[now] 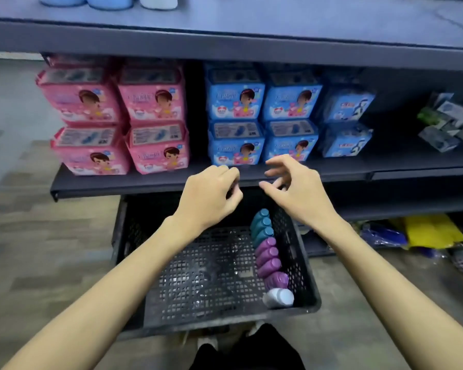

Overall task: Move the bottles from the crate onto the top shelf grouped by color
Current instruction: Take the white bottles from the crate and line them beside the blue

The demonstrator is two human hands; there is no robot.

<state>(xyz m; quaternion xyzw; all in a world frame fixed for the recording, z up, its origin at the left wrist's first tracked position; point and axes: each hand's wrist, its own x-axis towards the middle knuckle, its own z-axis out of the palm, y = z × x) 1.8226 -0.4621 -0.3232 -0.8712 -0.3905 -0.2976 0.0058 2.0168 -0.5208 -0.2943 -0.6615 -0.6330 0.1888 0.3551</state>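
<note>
A black plastic crate (134, 236) stands on the floor below the shelves. Along its right wall lie three teal bottles (262, 225), several purple bottles (269, 259) and one white bottle (278, 297). Both my hands hover above the crate, in front of the middle shelf edge. My left hand (211, 193) has its fingers loosely curled and holds nothing. My right hand (292, 185) has its fingers spread and bent, also holding nothing. On the top shelf (278, 25), at the upper left, stand light blue bottles (108, 1) and a white bottle (158, 1), only their bases visible.
Pink packs (118, 118) and blue packs (265, 116) fill the middle shelf (145, 182). Grey-green packets (449, 121) lie at its right. Yellow and blue bags (417, 232) sit on the lowest level at the right. My shoes (206, 343) stand just before the crate.
</note>
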